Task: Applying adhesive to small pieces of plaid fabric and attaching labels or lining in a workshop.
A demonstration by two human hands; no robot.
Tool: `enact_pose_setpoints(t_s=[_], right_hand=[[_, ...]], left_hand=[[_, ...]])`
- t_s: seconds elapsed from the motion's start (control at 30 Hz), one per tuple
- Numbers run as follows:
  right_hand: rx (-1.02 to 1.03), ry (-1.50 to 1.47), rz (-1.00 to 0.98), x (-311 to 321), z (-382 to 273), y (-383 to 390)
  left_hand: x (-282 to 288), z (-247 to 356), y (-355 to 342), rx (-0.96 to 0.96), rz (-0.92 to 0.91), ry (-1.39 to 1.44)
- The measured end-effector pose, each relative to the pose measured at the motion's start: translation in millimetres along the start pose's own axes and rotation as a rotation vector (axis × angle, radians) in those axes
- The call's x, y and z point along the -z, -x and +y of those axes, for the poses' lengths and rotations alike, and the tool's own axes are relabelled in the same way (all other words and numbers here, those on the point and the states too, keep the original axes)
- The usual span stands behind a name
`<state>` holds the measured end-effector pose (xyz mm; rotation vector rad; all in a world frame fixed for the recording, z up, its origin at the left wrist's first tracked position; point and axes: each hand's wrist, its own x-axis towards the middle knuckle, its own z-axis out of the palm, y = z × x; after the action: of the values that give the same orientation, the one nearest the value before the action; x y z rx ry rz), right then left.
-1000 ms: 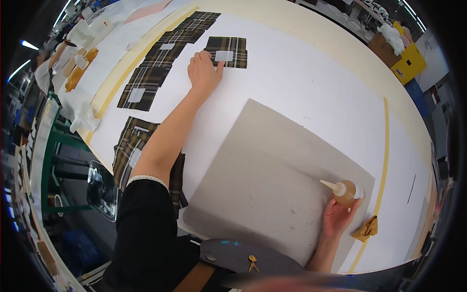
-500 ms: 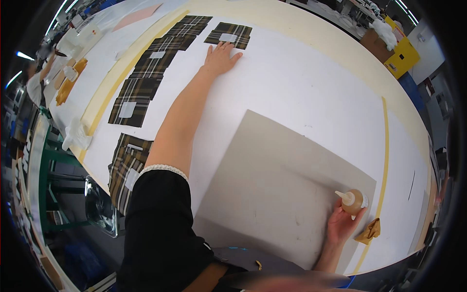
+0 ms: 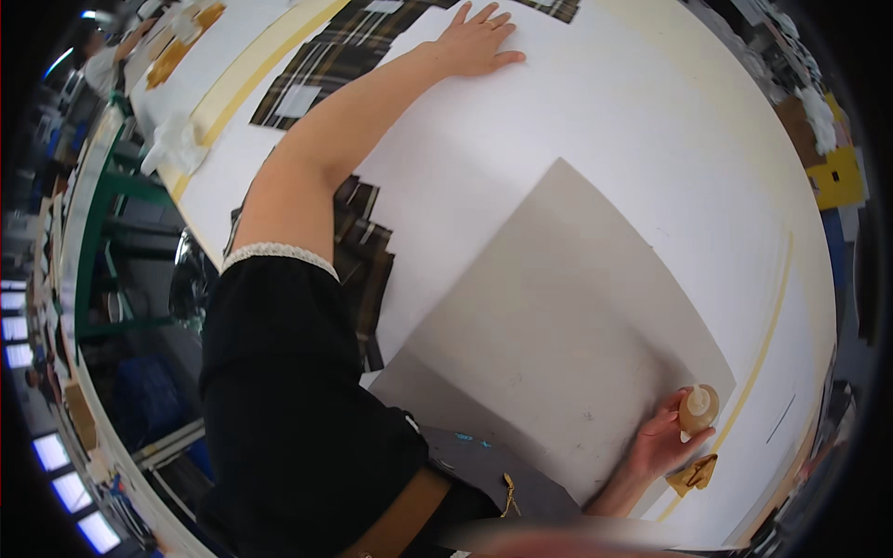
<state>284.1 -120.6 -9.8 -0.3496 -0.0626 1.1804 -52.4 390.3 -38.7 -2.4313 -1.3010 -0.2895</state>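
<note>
My left hand (image 3: 474,42) lies palm down with fingers spread on the white table surface (image 3: 484,130). Beyond its fingertips, a dark plaid fabric piece (image 3: 560,7) is cut off by the upper picture edge. To its left runs a row of plaid fabric pieces (image 3: 326,63) with pale patches on them. More plaid fabric (image 3: 367,251) sits beside my left forearm, which partly hides it. At the lower right, my right hand (image 3: 662,445) is wrapped round a squeeze bottle (image 3: 699,409) with amber contents and a whitish nozzle, above the edge of a large grey board (image 3: 549,316).
A crumpled mustard-coloured scrap (image 3: 693,475) lies just below my right hand. Yellow tape strips (image 3: 765,349) run along both sides. White crumpled plastic (image 3: 175,144) rests at the left table edge, beside a green frame (image 3: 130,191). Another person (image 3: 104,70) stands at the far left.
The view has shifted, so the fabric row sits higher in the picture. My left hand appears farther right of the row. The bottle's nozzle, earlier pointing left, now points more upward.
</note>
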Motion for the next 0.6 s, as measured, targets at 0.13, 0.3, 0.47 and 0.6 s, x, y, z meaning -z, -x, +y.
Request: enact_pose_setpoints(t_s=[0.13,0.3,0.47,0.6], right_hand=[[-0.117,-0.043,-0.082,-4,3,-3],[-0.149,-0.032,-0.035,3,2,-6],[-0.123,-0.034,-0.014,-1,1,0],[-0.095,-0.035,0.012,2,2,-3]], left_hand=[[93,-34,106,-0.048,-0.322,0.368],[197,-60,230,0.132,-0.542,0.606],[226,-21,287,0.268,-0.503,0.675],[220,-9,305,0.308,-0.463,0.691]])
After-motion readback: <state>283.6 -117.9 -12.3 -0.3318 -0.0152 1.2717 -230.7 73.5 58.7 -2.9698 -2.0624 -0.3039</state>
